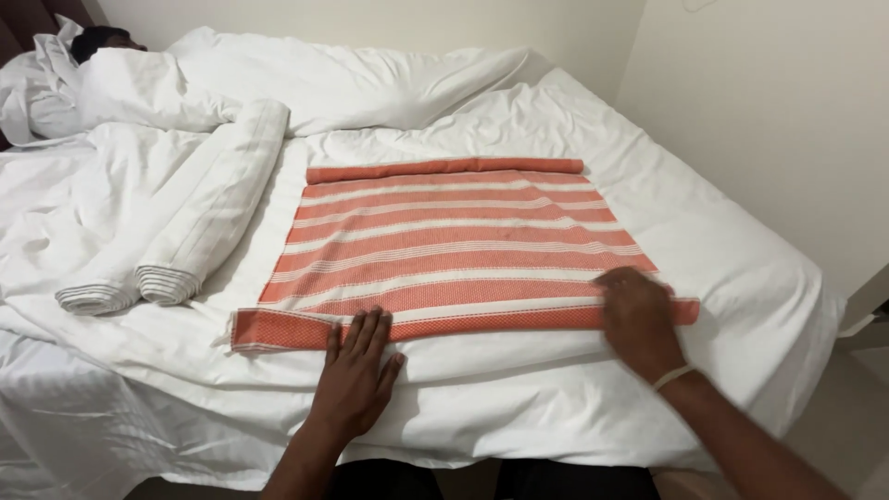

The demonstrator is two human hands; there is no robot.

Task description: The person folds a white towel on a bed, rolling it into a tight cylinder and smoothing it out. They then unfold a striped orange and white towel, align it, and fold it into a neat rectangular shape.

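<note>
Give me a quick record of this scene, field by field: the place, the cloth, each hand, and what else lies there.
Place: bed with white sheet
Cloth: orange and white striped towel, spread flat
Left hand: flat, fingertips on the towel's near edge
Right hand: flat on the near right corner
Beside: two rolled white towels, left of it
Far end: white pillows

Towel is lying flat on the bed, directly before me. My left grip is resting on its near edge; my right grip is pressing its near right corner. Two rolled towels are lying left of it, pillows sitting behind.
</note>
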